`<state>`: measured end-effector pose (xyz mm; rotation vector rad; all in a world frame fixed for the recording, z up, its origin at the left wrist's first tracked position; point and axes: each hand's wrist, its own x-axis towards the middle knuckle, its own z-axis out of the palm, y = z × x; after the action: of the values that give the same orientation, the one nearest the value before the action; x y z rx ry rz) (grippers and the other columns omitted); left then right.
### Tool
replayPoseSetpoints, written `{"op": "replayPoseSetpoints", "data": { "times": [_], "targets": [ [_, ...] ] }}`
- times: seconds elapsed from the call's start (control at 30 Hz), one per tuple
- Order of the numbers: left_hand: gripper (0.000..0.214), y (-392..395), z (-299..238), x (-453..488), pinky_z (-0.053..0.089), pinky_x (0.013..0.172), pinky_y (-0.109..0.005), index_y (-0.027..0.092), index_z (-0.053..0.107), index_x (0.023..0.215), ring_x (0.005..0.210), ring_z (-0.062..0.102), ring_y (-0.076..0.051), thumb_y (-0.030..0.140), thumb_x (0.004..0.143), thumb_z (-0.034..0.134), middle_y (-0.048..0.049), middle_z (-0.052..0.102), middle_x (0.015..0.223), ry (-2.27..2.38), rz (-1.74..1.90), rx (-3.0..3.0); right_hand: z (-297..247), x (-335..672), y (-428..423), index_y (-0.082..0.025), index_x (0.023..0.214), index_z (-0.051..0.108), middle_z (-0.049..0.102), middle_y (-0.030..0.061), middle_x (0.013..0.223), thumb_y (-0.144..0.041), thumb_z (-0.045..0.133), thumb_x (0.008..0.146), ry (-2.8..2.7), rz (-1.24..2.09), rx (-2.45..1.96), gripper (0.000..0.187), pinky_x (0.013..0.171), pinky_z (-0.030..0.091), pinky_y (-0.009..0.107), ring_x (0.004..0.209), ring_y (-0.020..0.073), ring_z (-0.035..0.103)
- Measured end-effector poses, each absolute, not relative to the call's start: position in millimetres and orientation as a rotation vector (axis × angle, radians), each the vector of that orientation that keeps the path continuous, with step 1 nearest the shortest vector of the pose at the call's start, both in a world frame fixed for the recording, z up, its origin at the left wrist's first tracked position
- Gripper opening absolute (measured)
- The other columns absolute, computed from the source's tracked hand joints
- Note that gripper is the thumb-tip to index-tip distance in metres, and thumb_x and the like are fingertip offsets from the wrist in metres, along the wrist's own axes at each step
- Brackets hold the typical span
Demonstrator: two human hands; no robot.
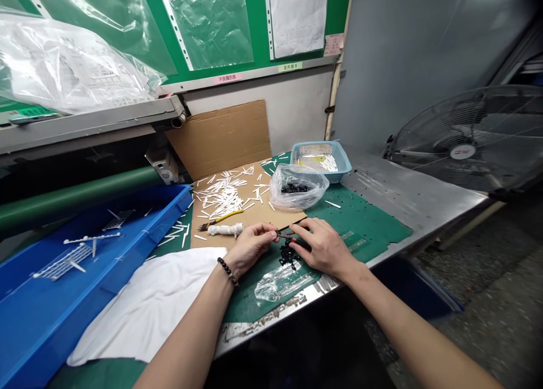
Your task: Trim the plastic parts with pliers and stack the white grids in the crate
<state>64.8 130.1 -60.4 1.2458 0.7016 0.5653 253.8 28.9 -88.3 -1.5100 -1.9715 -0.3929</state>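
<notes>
My left hand (254, 242), wearing a dark bead bracelet (228, 271), pinches a small black part at its fingertips, mostly hidden. Close beside it, my right hand (324, 245) grips a pair of small pliers (300, 243) with black and orange handles. The jaws point left toward the left fingertips. Beneath the hands lies a loose pile of small black parts (288, 255) on the green mat (365, 214). Behind them sits a clear plastic bag (299, 186) holding more black parts.
Many white sticks (227, 194) lie on cardboard (254, 222), near a yellow-handled tool (224, 218) and a white wrapped object (225, 229). A blue basket (343, 171) stands behind. A blue tray (127, 264) and white cloth (161, 298) are left; a fan (462, 146) is right.
</notes>
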Motion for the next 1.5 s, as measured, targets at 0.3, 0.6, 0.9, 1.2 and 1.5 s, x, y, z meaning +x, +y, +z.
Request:
{"op": "replayPoseSetpoints", "data": {
  "times": [0.3, 0.6, 0.9, 1.2, 1.5],
  "targets": [
    [0.03, 133.6, -61.3, 62.7, 0.026, 0.049, -0.021, 0.011, 0.067, 0.081, 0.053, 0.043, -0.007, 0.033, 0.065, 0.078, -0.0036, 0.063, 0.07, 0.777, 0.518, 1.424, -86.0, 253.7, 27.2, -0.018, 0.114, 0.059, 0.056, 0.009, 0.094, -0.033, 0.055, 0.092, -2.103, -0.374, -1.552, 0.026, 0.078, 0.039, 0.034, 0.086, 0.0231, 0.049],
    [0.025, 133.8, -59.6, 63.8, 0.025, 0.05, -0.022, 0.01, 0.066, 0.074, 0.054, 0.043, -0.006, 0.029, 0.063, 0.077, -0.0039, 0.063, 0.067, 0.776, 0.495, 1.432, -91.6, 253.8, 28.8, -0.019, 0.1, 0.06, 0.052, 0.0045, 0.082, -0.036, 0.048, 0.097, -2.185, -0.467, -1.597, 0.021, 0.066, 0.034, 0.03, 0.072, 0.0188, 0.047],
    [0.032, 135.6, -58.6, 59.3, 0.026, 0.051, -0.02, 0.01, 0.067, 0.084, 0.06, 0.048, -0.008, 0.031, 0.063, 0.079, -0.0035, 0.063, 0.072, 0.702, 0.556, 1.327, -91.5, 252.5, 25.9, -0.015, 0.114, 0.059, 0.056, 0.0108, 0.095, -0.04, 0.048, 0.096, -2.025, -0.462, -1.569, 0.032, 0.078, 0.038, 0.034, 0.087, 0.0245, 0.05],
    [0.033, 137.2, -62.1, 60.2, 0.028, 0.053, -0.02, 0.011, 0.066, 0.087, 0.063, 0.051, -0.009, 0.032, 0.065, 0.079, -0.0033, 0.063, 0.073, 0.695, 0.538, 1.369, -91.3, 253.4, 27.1, -0.016, 0.116, 0.059, 0.057, 0.0112, 0.097, -0.038, 0.052, 0.094, -2.044, -0.437, -1.55, 0.032, 0.078, 0.039, 0.035, 0.088, 0.0249, 0.05],
    [0.03, 137.6, -62.9, 60.5, 0.026, 0.052, -0.021, 0.012, 0.066, 0.086, 0.055, 0.042, -0.006, 0.035, 0.069, 0.076, -0.0001, 0.063, 0.072, 0.729, 0.549, 1.498, -88.5, 252.6, 26.2, -0.015, 0.114, 0.06, 0.057, 0.011, 0.095, -0.038, 0.052, 0.094, -2.053, -0.447, -1.565, 0.032, 0.076, 0.038, 0.035, 0.086, 0.0245, 0.05]
  ]
}}
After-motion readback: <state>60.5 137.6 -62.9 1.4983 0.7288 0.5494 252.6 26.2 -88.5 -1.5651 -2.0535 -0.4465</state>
